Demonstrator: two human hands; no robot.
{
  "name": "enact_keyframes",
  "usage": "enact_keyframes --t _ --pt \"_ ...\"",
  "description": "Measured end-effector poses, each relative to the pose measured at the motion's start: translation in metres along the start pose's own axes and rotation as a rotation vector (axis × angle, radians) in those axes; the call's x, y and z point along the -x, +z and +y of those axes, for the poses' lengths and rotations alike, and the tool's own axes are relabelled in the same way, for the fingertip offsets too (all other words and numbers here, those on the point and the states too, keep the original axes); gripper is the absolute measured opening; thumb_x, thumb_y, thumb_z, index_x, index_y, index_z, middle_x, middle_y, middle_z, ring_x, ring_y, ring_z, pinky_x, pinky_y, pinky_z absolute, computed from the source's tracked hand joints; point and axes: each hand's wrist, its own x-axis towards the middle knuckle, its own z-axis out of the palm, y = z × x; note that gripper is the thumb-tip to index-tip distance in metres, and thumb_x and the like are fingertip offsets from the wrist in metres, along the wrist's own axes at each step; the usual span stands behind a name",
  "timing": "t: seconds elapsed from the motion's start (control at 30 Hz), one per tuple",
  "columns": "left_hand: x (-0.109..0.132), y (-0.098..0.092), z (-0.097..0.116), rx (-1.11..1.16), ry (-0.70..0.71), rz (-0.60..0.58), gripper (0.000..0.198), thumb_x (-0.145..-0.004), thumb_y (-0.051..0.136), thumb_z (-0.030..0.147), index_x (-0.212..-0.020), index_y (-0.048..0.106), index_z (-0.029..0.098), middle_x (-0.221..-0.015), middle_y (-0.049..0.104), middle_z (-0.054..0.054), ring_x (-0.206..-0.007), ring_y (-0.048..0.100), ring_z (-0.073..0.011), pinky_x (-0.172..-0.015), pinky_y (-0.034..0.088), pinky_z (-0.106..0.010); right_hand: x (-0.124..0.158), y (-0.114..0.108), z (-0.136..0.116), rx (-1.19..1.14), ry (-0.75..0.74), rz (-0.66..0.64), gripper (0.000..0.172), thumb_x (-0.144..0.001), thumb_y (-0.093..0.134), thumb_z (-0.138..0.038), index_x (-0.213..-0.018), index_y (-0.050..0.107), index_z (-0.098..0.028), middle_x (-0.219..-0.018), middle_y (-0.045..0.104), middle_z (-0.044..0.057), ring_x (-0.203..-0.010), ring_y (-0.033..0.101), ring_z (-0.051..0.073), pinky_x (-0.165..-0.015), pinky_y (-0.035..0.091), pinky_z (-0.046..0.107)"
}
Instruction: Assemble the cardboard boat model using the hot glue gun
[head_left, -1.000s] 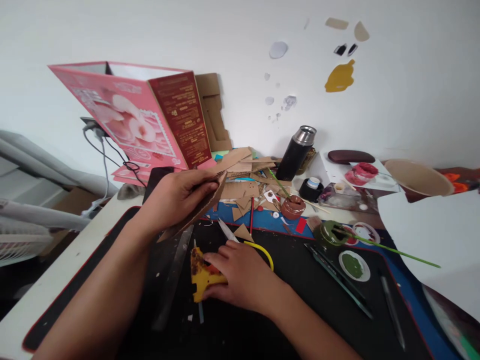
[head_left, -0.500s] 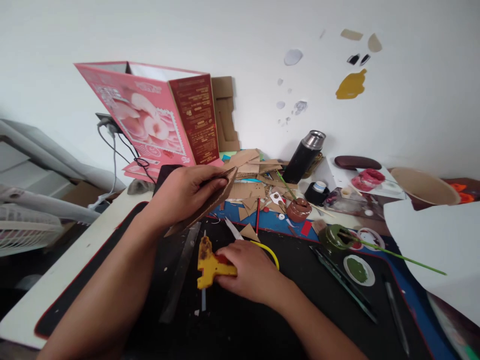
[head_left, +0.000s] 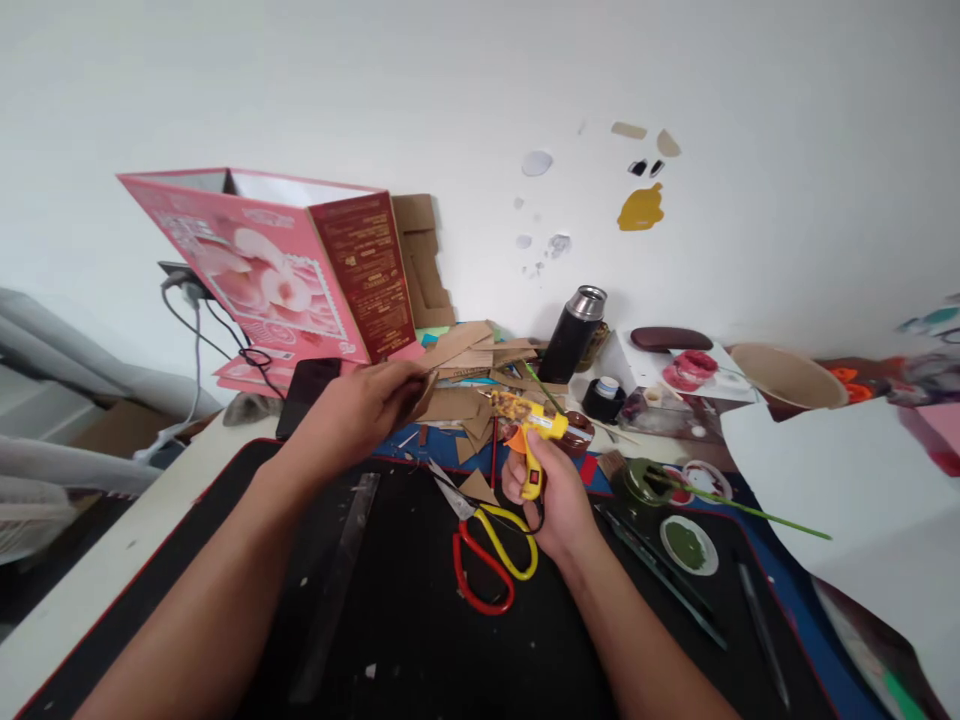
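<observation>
My right hand (head_left: 555,495) is closed round the handle of a yellow hot glue gun (head_left: 534,465), raised above the mat with its nozzle pointing left. A clear glue stick sticks out of its back end. My left hand (head_left: 364,410) pinches a piece of cardboard (head_left: 421,395), seen nearly edge-on and mostly hidden behind the fingers. The nozzle is to the right of the cardboard, apart from it. Below the glue gun lie scissors (head_left: 484,560) with one red and one yellow handle, on the black mat (head_left: 420,640).
A ruler (head_left: 337,590) lies on the mat's left. Cardboard scraps (head_left: 454,403) are piled at the back, beside a black thermos (head_left: 574,335). At right stand an open green paint jar (head_left: 645,485) with a green stick and a lid of green paint (head_left: 688,545). A pink box (head_left: 277,280) stands back left.
My right hand has lifted the glue gun off the mat and turned its nozzle leftward, uncovering the scissors. My left hand has turned the cardboard nearly edge-on. The view has shifted.
</observation>
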Motion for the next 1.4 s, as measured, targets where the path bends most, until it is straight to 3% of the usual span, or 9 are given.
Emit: enact_keyframes --t 0.13,0.3,0.6,0.97,1.4 --pt "-0.001 0.007 -0.001 -0.139 0.141 0.006 0.038 -0.109 0.042 0.032 -0.120 0.076 0.018 -0.111 0.080 -0.013 -0.095 0.074 -0.0282 -0.082 0.056 -0.039 0.005 0.001 -0.006 0.011 0.010 -0.070 0.055 -0.086 0.080 -0.064 -0.065 0.059 -0.019 -0.048 0.046 -0.006 -0.035 0.040 0.007 -0.031 0.025 0.017" --pt "-0.001 0.006 0.000 -0.200 0.263 0.046 0.034 -0.109 0.047 0.028 -0.121 0.077 0.016 -0.109 0.080 -0.013 -0.093 0.072 -0.0289 -0.085 0.057 -0.043 0.012 0.005 -0.009 0.122 -0.002 -0.129 0.071 -0.089 0.072 -0.073 -0.049 0.050 -0.018 -0.042 0.045 -0.004 -0.028 0.036 0.004 -0.031 0.022 0.017" --pt "-0.001 -0.002 0.005 -0.262 0.351 0.142 0.028 -0.110 0.052 0.027 -0.122 0.075 0.016 -0.107 0.078 -0.013 -0.094 0.068 -0.0272 -0.088 0.056 -0.042 0.017 0.012 -0.008 0.178 -0.044 -0.139 0.066 -0.088 0.075 -0.071 -0.054 0.055 -0.018 -0.041 0.043 -0.005 -0.033 0.045 0.008 -0.035 0.031 0.019" --pt "0.003 -0.001 0.006 -0.314 0.371 0.114 0.028 -0.107 0.058 0.027 -0.127 0.074 0.018 -0.112 0.078 -0.014 -0.094 0.069 -0.0294 -0.083 0.056 -0.043 0.021 0.015 -0.005 0.300 -0.084 -0.058 0.065 -0.083 0.075 -0.079 -0.061 0.062 -0.018 -0.038 0.044 -0.005 -0.032 0.046 0.009 -0.036 0.032 0.021" --pt "0.011 -0.006 0.027 -0.470 0.284 0.060 0.033 -0.107 0.052 0.020 -0.133 0.073 0.017 -0.114 0.078 -0.015 -0.096 0.071 -0.0317 -0.085 0.057 -0.046 0.024 0.016 -0.002 0.435 -0.175 -0.034 0.073 -0.090 0.067 -0.078 -0.048 0.047 -0.022 -0.040 0.044 -0.003 -0.034 0.045 0.009 -0.040 0.037 0.022"
